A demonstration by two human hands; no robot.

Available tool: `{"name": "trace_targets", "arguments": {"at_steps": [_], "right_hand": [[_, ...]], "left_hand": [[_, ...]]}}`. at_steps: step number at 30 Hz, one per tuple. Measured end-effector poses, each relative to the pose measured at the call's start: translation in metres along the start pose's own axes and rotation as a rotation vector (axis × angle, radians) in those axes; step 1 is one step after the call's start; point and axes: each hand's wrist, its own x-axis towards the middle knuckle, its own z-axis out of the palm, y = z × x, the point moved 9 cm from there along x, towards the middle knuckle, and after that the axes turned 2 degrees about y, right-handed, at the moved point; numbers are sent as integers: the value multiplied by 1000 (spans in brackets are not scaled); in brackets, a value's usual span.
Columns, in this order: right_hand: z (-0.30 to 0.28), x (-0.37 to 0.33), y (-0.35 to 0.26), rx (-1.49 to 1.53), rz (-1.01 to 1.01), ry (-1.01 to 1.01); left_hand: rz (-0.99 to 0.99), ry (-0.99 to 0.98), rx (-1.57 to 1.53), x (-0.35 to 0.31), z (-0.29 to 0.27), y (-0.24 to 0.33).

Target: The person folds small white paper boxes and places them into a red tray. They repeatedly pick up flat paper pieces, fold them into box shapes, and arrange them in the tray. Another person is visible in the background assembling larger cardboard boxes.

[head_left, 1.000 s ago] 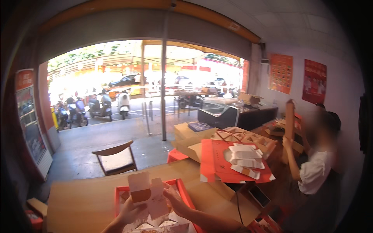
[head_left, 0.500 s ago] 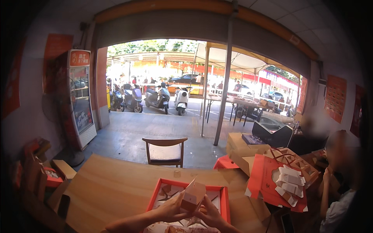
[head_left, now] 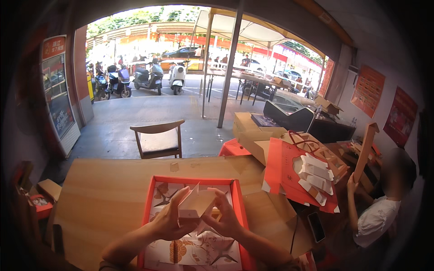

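Between my two hands is a small part-folded carton (head_left: 195,208), pale brown with a flap standing up. My left hand (head_left: 171,222) grips its left side, fingers along the wall. On the carton's right side, my right hand (head_left: 227,221) has its fingers curved round and its thumb near the lower edge. Below both hands lies a large shallow box with a red rim (head_left: 242,212), on the wooden table. Its inside is lined with white printed paper (head_left: 203,250) bearing gold and dark patterns.
Right of the red box lies a red paper bag (head_left: 282,174) with white folded cartons (head_left: 316,174) on it. Behind are brown cardboard boxes (head_left: 255,135). A phone (head_left: 316,227) lies near a co-worker (head_left: 377,217), who holds a long cardboard strip (head_left: 365,151). A chair (head_left: 158,137) stands beyond the table.
My view has turned right and down. The carton remains between my hands, with my right hand's fingers now raised along its side. The co-worker's long cardboard strip has come up into view.
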Motion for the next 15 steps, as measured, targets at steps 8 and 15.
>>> {"name": "trace_targets", "arguments": {"at_steps": [8, 15], "right_hand": [[19, 2, -2, 199, 31, -106], [31, -3, 6, 225, 110, -336]], "left_hand": [[189, -137, 395, 3, 5, 21], [63, 249, -176, -5, -33, -10]]}}
